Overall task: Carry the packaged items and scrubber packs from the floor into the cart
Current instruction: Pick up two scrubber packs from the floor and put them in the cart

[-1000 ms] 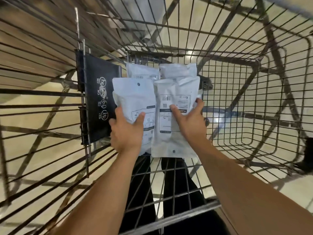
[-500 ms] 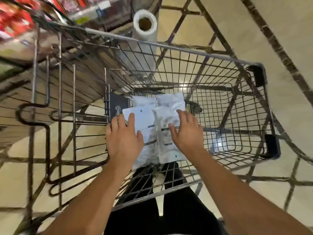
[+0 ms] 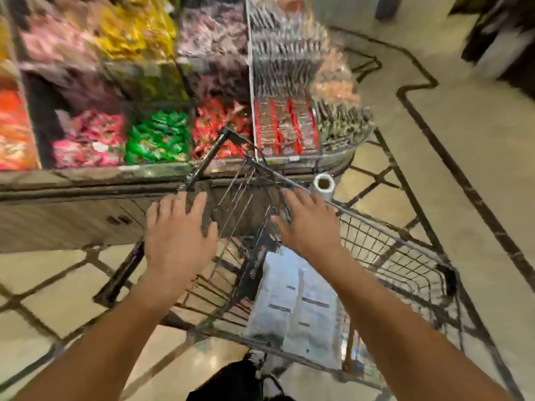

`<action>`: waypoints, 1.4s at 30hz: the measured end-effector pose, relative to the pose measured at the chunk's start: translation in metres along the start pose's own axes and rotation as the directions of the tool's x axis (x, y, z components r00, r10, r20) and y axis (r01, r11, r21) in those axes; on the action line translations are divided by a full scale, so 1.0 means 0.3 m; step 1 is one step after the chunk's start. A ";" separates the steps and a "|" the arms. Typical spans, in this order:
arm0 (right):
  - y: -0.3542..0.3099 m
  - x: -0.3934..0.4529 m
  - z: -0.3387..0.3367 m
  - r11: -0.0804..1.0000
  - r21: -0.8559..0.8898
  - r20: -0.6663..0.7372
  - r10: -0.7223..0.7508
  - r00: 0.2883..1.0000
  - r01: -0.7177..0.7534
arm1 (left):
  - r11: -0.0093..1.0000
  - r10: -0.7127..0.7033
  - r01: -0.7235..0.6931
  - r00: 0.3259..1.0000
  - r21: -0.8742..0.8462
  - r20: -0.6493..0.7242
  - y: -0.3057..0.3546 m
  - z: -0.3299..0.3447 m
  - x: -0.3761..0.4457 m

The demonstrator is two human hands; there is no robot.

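Observation:
White flat packaged items point(image 3: 298, 302) lie overlapped inside the wire shopping cart point(image 3: 405, 256), near its side closest to me. My left hand point(image 3: 178, 235) hovers above the cart's left part with fingers spread and holds nothing. Over the cart's middle my right hand point(image 3: 309, 224) is also spread and holds nothing. Both hands are well above the packages and touch none of them. The view is motion-blurred. No scrubber packs are recognisable.
A store shelf point(image 3: 144, 91) with colourful snack packets runs along the far left, its wooden base point(image 3: 72, 221) close to the cart. A white roll point(image 3: 324, 185) stands just beyond the cart. Tiled floor point(image 3: 463, 157) stretches to the right.
Both hands have let go of the white packages and lifted up out of the cart. The view has risen and swung, so the shelf now shows.

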State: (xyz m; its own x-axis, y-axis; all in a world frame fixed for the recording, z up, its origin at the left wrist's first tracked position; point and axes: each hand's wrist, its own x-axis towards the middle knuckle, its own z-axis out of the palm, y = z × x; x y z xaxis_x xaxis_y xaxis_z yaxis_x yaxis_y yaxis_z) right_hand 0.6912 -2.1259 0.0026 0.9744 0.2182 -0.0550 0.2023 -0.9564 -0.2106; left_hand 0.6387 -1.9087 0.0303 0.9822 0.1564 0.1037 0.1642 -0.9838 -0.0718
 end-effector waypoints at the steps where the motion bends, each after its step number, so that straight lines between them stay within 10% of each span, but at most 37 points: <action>1: -0.037 0.011 -0.043 0.998 -0.015 -0.018 -0.056 0.998 0.056 | 0.999 -0.046 0.046 0.999 0.013 -0.024 -0.045 -0.048 -0.021; 19: -1.193 -0.167 -0.249 0.591 -0.098 -0.157 -0.804 0.574 0.801 | 0.696 -0.678 0.718 0.666 0.019 -0.312 -0.909 -0.398 -0.777; 30: -1.931 -0.472 -0.116 0.364 -0.154 -0.126 -0.929 0.347 0.919 | 0.476 -0.823 0.878 0.464 0.049 -0.327 -1.492 -0.426 -1.264; 42: -2.569 -0.681 0.051 0.263 -0.131 -0.050 -0.965 0.259 0.956 | 0.338 -0.896 0.937 0.349 0.090 -0.274 -2.006 -0.390 -1.531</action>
State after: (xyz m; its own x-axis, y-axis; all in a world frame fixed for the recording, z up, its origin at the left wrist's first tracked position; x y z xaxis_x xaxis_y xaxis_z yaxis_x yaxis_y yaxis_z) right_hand 0.3348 -1.4304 0.1611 0.0622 0.9694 0.2375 0.9974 -0.0689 0.0200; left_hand 0.0782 -1.3988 0.1419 0.1709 0.9123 0.3723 0.9840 -0.1776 -0.0163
